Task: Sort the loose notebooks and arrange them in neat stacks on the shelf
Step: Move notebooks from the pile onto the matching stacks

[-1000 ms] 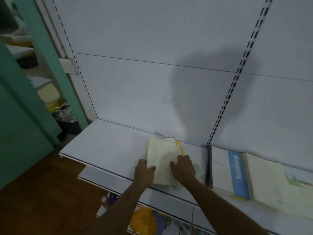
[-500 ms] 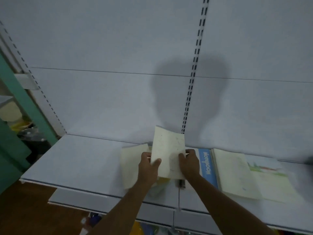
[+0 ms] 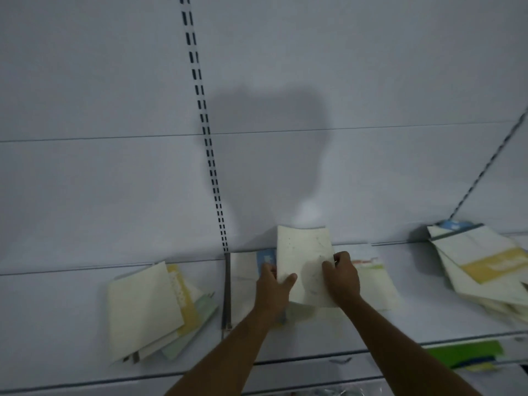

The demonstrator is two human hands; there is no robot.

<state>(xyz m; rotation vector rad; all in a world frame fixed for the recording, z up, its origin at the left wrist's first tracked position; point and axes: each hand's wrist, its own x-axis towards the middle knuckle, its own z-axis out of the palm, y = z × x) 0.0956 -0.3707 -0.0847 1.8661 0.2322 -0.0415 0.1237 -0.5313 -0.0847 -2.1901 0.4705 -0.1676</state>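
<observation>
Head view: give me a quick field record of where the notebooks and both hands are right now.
held item: cream notebook, lifted above the shelf
left hand: grips its left edge, thumb on the cover
right hand: grips its right edge
under the hands: notebooks lying flat, one with a blue band
left pile: fanned, untidy, cream cover on top, yellow and pale green beneath
right pile: slanted, top cover has a yellow band
divider: grey upright strip between left pile and middle notebooks
neatness: no pile squared up yet
</observation>
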